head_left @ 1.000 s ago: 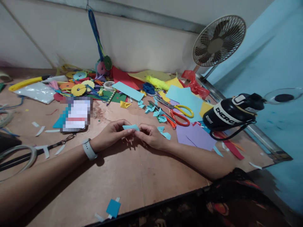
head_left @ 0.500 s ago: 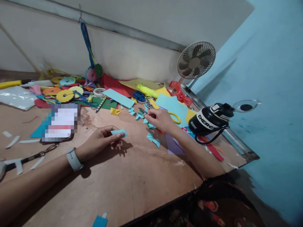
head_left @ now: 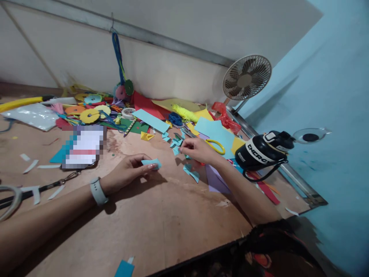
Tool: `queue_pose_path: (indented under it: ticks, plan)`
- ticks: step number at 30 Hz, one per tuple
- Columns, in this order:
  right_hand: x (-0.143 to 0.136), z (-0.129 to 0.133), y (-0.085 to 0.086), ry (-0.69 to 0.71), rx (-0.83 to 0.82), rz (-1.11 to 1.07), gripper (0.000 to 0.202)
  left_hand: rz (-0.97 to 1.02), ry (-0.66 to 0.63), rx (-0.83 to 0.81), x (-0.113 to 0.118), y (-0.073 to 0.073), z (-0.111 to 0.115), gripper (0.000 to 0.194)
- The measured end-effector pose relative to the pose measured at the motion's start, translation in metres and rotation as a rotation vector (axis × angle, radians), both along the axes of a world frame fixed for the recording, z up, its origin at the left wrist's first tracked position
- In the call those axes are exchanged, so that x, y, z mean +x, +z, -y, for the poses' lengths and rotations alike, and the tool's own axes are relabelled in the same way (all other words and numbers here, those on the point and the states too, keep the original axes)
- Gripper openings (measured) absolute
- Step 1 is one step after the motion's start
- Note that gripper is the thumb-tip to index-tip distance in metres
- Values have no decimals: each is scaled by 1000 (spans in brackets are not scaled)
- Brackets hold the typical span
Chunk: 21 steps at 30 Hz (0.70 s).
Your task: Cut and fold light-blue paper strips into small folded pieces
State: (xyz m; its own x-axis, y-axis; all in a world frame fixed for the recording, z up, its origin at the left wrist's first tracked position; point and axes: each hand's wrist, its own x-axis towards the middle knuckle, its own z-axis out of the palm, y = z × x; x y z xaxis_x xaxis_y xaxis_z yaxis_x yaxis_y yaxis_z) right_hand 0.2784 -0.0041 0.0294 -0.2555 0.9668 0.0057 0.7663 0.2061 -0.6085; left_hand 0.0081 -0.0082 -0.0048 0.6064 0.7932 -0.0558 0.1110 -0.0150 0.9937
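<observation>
My left hand [head_left: 134, 171], with a pale watch band [head_left: 98, 191] at the wrist, pinches a small light-blue paper piece [head_left: 152, 164] between thumb and fingers, just above the tabletop. My right hand [head_left: 198, 150] is to its right, fingertips pressed together low over a scatter of light-blue paper scraps [head_left: 175, 143]. Whatever those fingertips hold, if anything, is too small to make out. Behind this hand, a yellow scissor handle [head_left: 216, 146] shows beside light-blue sheets. More blue scraps [head_left: 191, 173] lie below the right hand, near a purple sheet [head_left: 216, 179].
A black bottle [head_left: 256, 152] with its lid open stands at the right, before a fan [head_left: 246, 79]. A phone [head_left: 85, 148], its screen blurred, lies left. Colourful paper discs [head_left: 90, 115] and cords crowd the back. A tape roll [head_left: 128, 113] and pencil [head_left: 130, 127] are nearby.
The whole view has shifted, so things appear farther right. My left hand still pinches the blue paper piece. My right fingertips have dipped slightly towards the scraps.
</observation>
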Motion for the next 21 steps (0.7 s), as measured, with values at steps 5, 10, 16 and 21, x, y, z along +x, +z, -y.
queue_pose_path:
  ticks: [5,10,16,21]
  plan:
    - [-16,13,6,314,-318,-332,21,-14,-140,445,-4,-5,-4,15]
    - [-27,17,1,377,-413,-276,23,15,-372,486,-1,-1,1,16]
    - [-38,21,-8,354,-308,-337,24,3,-329,417,0,-2,2,20]
    - [-45,25,-14,222,-323,-537,34,6,-113,342,-3,-3,-2,18]
